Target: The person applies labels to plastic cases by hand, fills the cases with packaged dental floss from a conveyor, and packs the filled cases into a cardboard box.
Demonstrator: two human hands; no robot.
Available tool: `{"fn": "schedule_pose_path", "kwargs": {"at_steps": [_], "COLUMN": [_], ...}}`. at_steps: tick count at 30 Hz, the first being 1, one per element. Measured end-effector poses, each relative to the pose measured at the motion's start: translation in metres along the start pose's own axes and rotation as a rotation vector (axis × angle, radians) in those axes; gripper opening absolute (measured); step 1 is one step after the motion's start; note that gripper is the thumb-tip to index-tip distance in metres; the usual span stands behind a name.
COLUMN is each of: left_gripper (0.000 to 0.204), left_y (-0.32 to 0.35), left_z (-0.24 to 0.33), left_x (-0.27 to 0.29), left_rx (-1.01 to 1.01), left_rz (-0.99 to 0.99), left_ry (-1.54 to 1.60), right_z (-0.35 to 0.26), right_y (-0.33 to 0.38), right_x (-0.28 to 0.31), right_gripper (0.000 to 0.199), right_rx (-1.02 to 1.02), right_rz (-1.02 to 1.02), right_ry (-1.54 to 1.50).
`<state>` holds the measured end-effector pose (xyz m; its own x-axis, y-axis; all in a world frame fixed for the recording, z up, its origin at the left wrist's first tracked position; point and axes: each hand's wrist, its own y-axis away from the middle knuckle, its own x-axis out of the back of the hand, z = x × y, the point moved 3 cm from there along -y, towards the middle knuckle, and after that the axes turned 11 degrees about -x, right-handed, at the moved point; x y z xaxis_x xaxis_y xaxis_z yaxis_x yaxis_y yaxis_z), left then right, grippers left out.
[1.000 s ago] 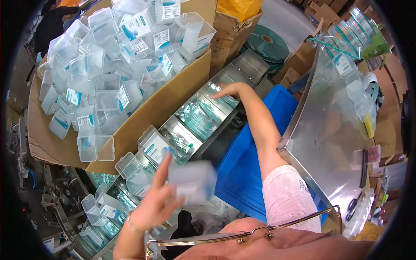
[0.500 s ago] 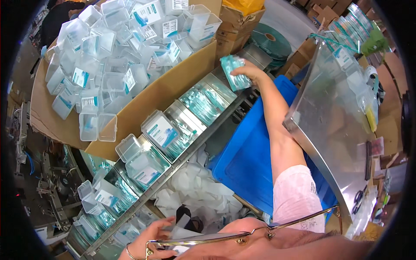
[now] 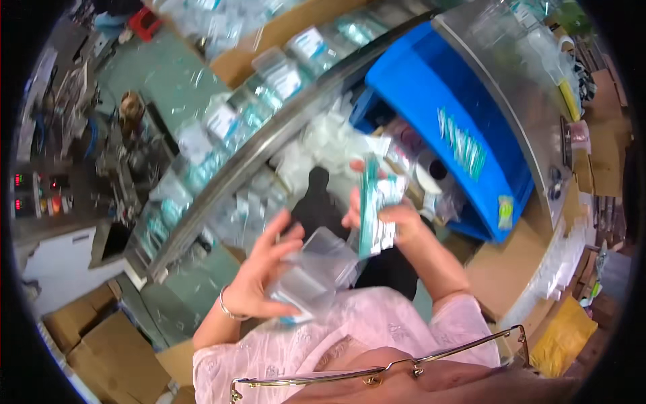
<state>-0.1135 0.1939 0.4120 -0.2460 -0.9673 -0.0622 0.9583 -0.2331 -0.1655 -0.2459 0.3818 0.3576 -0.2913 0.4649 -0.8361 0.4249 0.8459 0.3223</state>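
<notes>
My left hand (image 3: 259, 273) grips a clear plastic box (image 3: 306, 286) close to my chest, its hinged lid swung up and a label on its side. A stack of slim teal-and-clear packets (image 3: 370, 215) is held upright in my right hand (image 3: 404, 225), just right of the box and apart from its opening. More teal packets (image 3: 461, 145) lie spread on the blue plastic bin (image 3: 420, 74). Motion blurs the box and the finger edges somewhat.
A metal channel (image 3: 222, 161) runs diagonally on the left, with several clear boxes (image 3: 279, 77) and teal packets in it. Behind stands a carton (image 3: 289, 27) of clear boxes. A metal sheet (image 3: 501, 74) borders the bin; white scraps (image 3: 330, 145) lie below.
My right hand has come back from the far end of the channel to my chest with the packets. My left hand has lifted the clear box into view. The view has shifted downward.
</notes>
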Motion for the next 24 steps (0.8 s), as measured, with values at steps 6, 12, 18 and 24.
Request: {"fn": "schedule_pose_path", "kwargs": {"at_steps": [6, 12, 18, 24], "left_gripper": [0.070, 0.081, 0.079, 0.073], "left_y": [0.107, 0.127, 0.118, 0.118], "left_z": [-0.008, 0.032, 0.016, -0.021], "left_x": [-0.018, -0.047, -0.065, -0.057], "left_rx": [0.477, 0.006, -0.312, -0.285], "left_rz": [-0.006, 0.015, 0.333, 0.379], "left_ry": [0.444, -0.298, -0.722, -0.529], "right_z": [0.077, 0.122, 0.166, 0.142], "right_y": [0.058, 0.077, 0.091, 0.102], "right_x": [-0.066, -0.116, -0.129, -0.121], "right_gripper": [0.087, 0.074, 0.080, 0.080], "right_rx": [0.042, 0.361, 0.744, 0.992], "right_rz": [0.137, 0.304, 0.303, 0.496], "right_ry": [0.031, 0.775, 1.214, 1.946]}}
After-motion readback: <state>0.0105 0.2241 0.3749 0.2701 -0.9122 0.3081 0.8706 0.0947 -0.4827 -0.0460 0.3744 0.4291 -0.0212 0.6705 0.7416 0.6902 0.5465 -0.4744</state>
